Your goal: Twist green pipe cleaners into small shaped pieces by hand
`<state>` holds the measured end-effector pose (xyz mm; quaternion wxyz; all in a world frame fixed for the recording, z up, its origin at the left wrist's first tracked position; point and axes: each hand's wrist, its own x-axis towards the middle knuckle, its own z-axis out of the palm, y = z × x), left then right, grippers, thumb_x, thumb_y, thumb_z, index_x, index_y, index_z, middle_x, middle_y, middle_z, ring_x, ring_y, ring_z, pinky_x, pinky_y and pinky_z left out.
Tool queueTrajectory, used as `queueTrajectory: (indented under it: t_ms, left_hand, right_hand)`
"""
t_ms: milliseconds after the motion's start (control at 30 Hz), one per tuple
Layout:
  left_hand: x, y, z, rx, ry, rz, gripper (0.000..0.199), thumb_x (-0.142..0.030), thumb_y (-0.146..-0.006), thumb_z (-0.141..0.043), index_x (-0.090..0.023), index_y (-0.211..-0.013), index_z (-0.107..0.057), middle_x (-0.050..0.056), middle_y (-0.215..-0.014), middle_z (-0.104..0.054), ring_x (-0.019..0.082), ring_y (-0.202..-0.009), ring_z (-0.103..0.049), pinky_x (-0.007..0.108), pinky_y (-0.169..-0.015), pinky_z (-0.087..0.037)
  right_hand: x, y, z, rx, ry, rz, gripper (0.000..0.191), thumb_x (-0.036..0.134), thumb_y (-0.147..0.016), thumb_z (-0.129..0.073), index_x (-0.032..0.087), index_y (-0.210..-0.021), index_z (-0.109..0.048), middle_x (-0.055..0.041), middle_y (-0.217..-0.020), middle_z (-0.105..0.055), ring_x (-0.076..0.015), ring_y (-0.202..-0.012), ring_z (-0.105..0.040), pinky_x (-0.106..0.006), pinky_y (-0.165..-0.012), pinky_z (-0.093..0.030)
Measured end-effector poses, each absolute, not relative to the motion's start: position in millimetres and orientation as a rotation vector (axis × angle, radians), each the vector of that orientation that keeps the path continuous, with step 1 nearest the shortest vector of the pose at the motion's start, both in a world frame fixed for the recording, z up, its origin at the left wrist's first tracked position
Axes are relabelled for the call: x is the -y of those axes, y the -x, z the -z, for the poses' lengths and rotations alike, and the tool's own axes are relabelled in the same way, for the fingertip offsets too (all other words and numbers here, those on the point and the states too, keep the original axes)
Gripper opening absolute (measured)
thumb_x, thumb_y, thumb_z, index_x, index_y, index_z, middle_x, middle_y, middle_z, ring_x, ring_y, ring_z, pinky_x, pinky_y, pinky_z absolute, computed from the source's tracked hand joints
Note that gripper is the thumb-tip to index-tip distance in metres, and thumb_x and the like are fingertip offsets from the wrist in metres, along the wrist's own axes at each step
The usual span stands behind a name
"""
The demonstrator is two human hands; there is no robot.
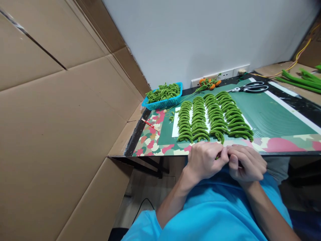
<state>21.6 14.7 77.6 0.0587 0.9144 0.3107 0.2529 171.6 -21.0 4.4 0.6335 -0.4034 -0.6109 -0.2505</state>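
My left hand and my right hand meet at the front edge of the table, fingers curled and fingertips pinched together. A bit of green pipe cleaner shows between the left fingers; most of it is hidden by both hands. Just beyond them, bent green pipe cleaner pieces lie in neat rows on a white sheet. The sheet rests on a green mat. Neither hand appears to touch the rows, though the nearest piece ends close to my fingertips.
At the back left, a blue basket holds a heap of green pieces. Orange flowers on green stems and black-handled scissors lie behind the rows. Long green pipe cleaners are at the far right. Cardboard walls the left side.
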Motion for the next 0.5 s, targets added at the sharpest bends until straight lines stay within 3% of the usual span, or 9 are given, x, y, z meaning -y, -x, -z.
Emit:
queueTrajectory:
  t_ms: [267,500]
  left_hand:
    - [-13.4,-21.7,-50.1,-0.911,-2.897,-1.091,0.038,-0.03,-0.104,-0.049,-0.022,-0.071,-0.068,0.001,-0.059,-0.063,0.017,-0.061,-0.059,0.034,-0.067,-0.038]
    - [-13.4,-17.0,-41.3,-0.926,-2.98,-1.039,0.038,-0.029,-0.101,-0.054,-0.024,-0.065,-0.063,0.0,-0.054,-0.055,0.018,-0.059,-0.054,0.036,-0.064,-0.036]
  right_hand:
    - [20.6,-172.7,-4.7,1.397,0.916,0.559,0.017,0.008,-0.092,-0.065,0.02,-0.1,-0.074,-0.0024,-0.084,-0.08,-0.0184,-0.074,-0.077,-0.032,-0.076,-0.064]
    - [21.1,-171.9,-9.5,1.4,0.908,0.544,0.019,0.007,-0.092,-0.063,0.019,-0.101,-0.074,-0.0021,-0.083,-0.08,-0.0178,-0.072,-0.077,-0.031,-0.074,-0.063]
